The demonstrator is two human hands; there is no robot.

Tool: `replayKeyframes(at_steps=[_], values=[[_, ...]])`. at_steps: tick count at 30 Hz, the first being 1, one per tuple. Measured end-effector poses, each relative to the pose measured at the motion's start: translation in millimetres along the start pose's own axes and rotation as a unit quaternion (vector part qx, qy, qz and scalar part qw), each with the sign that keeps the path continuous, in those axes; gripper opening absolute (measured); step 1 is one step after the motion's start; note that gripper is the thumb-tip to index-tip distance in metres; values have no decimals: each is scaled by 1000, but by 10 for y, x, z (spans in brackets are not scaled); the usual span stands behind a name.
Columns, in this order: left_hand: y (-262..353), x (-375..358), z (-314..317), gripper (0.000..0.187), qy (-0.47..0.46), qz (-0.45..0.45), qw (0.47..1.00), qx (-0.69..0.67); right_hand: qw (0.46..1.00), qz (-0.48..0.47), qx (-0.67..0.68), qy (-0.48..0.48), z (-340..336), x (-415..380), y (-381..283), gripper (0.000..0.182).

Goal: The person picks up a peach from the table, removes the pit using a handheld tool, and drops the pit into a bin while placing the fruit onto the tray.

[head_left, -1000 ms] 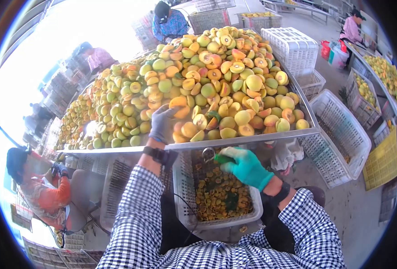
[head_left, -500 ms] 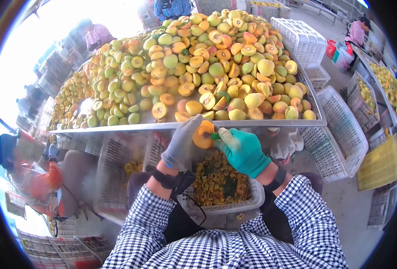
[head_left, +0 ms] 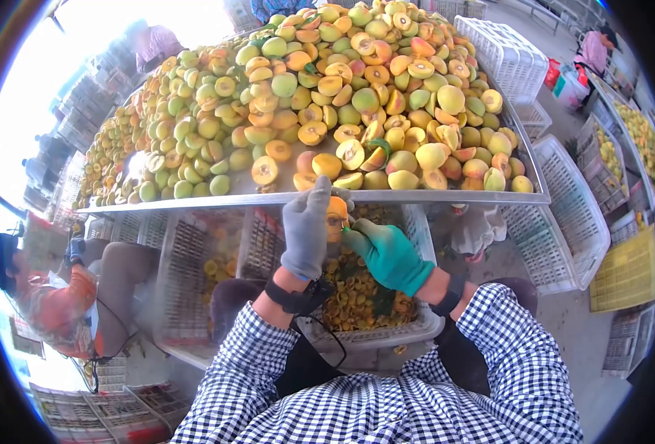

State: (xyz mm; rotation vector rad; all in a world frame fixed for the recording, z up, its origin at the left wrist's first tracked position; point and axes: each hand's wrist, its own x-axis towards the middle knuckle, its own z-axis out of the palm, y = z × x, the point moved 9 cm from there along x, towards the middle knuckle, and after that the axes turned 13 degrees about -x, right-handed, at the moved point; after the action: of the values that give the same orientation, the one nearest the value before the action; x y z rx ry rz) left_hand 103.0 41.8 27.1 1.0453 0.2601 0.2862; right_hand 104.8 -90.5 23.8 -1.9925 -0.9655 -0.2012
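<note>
My left hand, in a grey glove, is closed around an orange-fleshed peach half just below the front rim of the metal table. My right hand, in a green glove, is pinched on a small green-handled tool. The tool's tip meets the cut face of the fruit; its working end is mostly hidden. Below both hands stands a white plastic crate holding peach scraps. Beyond them, a large heap of halved peaches lies on the metal table.
White crates and a yellow crate stand to the right. Another white crate is at the left. A co-worker in orange sits at far left; other people are at the back.
Both hands have moved slightly left, and my left hand has turned more upright, with the peach half now more covered. The view has shifted slightly.
</note>
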Motion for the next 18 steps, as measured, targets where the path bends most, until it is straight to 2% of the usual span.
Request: replayKeyframes(at_steps=[2, 3, 4, 5, 8, 11, 13, 14, 15, 16, 17, 18], values=[[-18, -4, -13, 40, 5, -3, 1000, -11, 975, 29, 221, 13, 155, 8, 79, 37], [-28, -10, -16, 40, 7, -5, 1000, -17, 939, 132, 309, -76, 294, -25, 167, 41], [12, -24, 24, 40, -5, 7, 1000, -7, 877, 230, 388, -163, 367, -113, 174, 44], [68, -45, 82, 40, -19, 18, 1000, 3, 793, 322, 457, -244, 480, -260, 152, 48], [106, -46, 226, 41, -77, 25, 997, -1, 546, 326, 700, -325, 540, -370, -171, 52], [21, -37, 245, 41, -95, 13, 995, -9, 513, 300, 732, -334, 575, -433, -221, 59], [-43, -45, 193, 38, -86, -8, 996, 4, 585, 330, 645, -364, 430, -443, -132, 55], [-33, -7, 154, 37, -90, 11, 996, -1, 618, 343, 596, -380, 359, -457, -63, 53], [13, 25, 136, 37, -93, 32, 995, -6, 763, 298, 431, -378, 299, -428, 137, 47], [-37, 29, 69, 37, -88, -37, 990, -106, 870, 235, 246, -358, 216, -363, 316, 41], [-76, 18, 9, 39, -71, -104, 971, -203, 934, 159, 47, -316, 101, -259, 391, 36], [-39, 24, -12, 39, -90, -71, 979, -168, 956, 156, 66, -239, -9, -204, 370, 32]])
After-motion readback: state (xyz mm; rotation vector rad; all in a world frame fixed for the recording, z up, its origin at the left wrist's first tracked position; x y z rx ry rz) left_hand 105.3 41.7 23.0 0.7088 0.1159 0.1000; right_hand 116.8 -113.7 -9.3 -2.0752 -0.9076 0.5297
